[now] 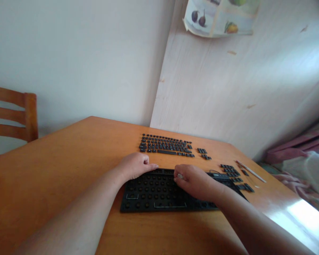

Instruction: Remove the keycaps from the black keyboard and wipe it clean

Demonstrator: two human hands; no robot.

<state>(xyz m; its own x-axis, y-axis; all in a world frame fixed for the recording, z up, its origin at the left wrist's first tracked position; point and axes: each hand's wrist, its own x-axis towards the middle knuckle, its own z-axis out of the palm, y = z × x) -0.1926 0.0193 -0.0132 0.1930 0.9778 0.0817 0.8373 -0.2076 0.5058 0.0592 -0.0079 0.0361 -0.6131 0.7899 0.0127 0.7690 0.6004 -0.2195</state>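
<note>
A black keyboard (159,193) with its keycaps off lies on the wooden table, its bare switch posts showing in rows. My left hand (136,165) grips its back left edge, with the thumb along the top and the other fingers curled and partly hidden. Over the middle of the keyboard, my right hand (192,180) is closed on a small whitish thing (180,176), mostly covered by the fingers. Behind the keyboard, loose black keycaps (164,144) are laid out in keyboard order; smaller groups of keycaps (230,171) lie to the right.
A white pen-like stick (251,171) lies at the right of the wooden table (69,159). On the left stands a wooden chair (30,117). Fruit pictures (220,17) hang on the wall behind, and pink cloth (295,150) is heaped beyond the right edge.
</note>
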